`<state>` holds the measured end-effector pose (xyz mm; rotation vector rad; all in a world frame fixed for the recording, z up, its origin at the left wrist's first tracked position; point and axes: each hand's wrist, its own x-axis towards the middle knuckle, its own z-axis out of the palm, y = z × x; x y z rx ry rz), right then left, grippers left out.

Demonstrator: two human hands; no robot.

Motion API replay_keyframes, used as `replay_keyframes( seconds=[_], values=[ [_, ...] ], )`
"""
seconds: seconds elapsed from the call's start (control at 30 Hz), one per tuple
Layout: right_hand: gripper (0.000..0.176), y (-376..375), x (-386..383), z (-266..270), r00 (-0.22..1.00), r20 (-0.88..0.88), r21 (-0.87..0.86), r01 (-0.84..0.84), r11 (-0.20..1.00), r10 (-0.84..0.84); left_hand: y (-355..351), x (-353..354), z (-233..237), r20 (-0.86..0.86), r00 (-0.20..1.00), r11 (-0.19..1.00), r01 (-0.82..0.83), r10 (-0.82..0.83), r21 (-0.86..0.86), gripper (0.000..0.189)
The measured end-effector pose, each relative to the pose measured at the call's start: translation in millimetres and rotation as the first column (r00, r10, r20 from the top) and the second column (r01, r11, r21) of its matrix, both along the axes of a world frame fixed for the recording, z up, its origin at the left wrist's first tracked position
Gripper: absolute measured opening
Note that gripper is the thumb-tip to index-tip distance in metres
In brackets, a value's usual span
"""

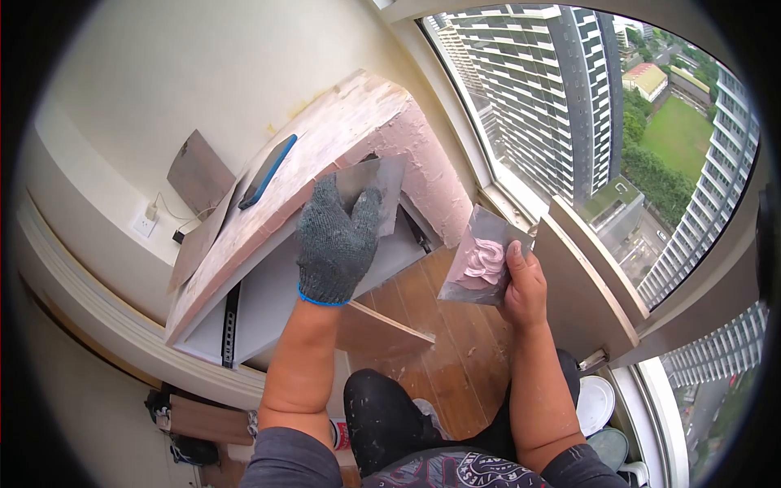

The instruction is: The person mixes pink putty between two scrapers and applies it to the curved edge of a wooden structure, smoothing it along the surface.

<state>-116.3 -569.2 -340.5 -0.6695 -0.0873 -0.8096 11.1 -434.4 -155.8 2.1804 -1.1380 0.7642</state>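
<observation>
My left hand (pixel 338 236), in a dark grey knit glove with a blue cuff, grips a thin metal putty scraper (pixel 390 175). Its blade lies over the front edge of a cabinet (pixel 435 167) smeared with pink putty. In my bare right hand (pixel 525 286) is a flat metal plate (pixel 482 226), thumb on its upper face. A swirled lump of pink putty (pixel 486 262) sits on that plate. The two hands are apart, the right one farther from the cabinet, over the wooden floor.
A flat blue-edged object (pixel 268 171) lies on the cabinet top. A brown panel (pixel 201 175) leans on the wall near an outlet (pixel 146 223). Black drawer slides (pixel 230 325) line the open cabinet. Loose boards (pixel 582 276) stand by the window, with a white lid (pixel 596 404) below.
</observation>
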Motion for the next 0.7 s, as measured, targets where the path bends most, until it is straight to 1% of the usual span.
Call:
replay_keyframes(
  seconds=[0.03,0.13,0.23,0.3,0.33,0.43,0.47,0.5,0.53,0.57,0.67,0.7],
  values=[
    [0.047,0,0,-1,1.0,0.001,-0.002,-0.009,1.0,0.009,0,-1,4,0.006,1.0,1.0,0.006,-0.006,0.005,0.035],
    [0.048,0,1,-2,1.0,-0.003,-0.009,-0.02,1.0,0.02,-3,-5,8,0.11,0.993,0.997,-0.042,0.049,-0.058,0.03],
    [0.048,-1,0,-2,1.0,-0.006,-0.012,-0.011,1.0,0.011,1,-2,9,0.084,0.995,0.979,0.063,-0.047,-0.192,0.031],
    [0.048,-1,-1,0,1.0,0.001,-0.009,-0.006,1.0,0.006,4,-20,9,-0.155,0.98,0.978,0.093,-0.123,-0.185,0.029],
    [0.048,-2,-1,0,1.0,0.003,-0.005,-0.012,1.0,0.012,6,-26,9,-0.274,0.949,0.977,0.108,-0.157,-0.184,0.029],
    [0.048,-1,0,-1,1.0,0.007,0.006,-0.027,1.0,0.027,9,-11,-8,-0.057,0.998,0.995,0.042,-0.037,0.09,0.026],
    [0.048,0,1,-1,1.0,0.01,0.007,-0.025,1.0,0.025,9,-8,-11,-0.065,0.996,0.996,0.069,-0.065,0.062,0.025],
    [0.048,0,1,-2,1.0,0.013,0.009,-0.021,1.0,0.021,9,2,-20,-0.205,0.963,0.984,0.158,-0.173,-0.086,0.025],
    [0.048,0,1,-3,1.0,0.01,0.011,-0.024,1.0,0.024,10,16,-32,-0.323,0.899,0.944,0.223,-0.295,-0.242,0.025],
    [0.048,0,2,-4,1.0,0.007,0.012,-0.025,1.0,0.024,10,27,-39,-0.411,0.806,0.879,0.26,-0.426,-0.4,0.025],
    [0.047,-1,3,-5,0.999,0.007,0.017,-0.034,0.999,0.033,10,45,-40,-0.443,0.826,0.923,0.222,-0.35,-0.314,0.028],
    [0.047,-1,3,-6,0.999,0.008,0.02,-0.039,0.999,0.039,11,45,-40,-0.378,0.874,0.942,0.221,-0.306,-0.252,0.027]
  ],
)
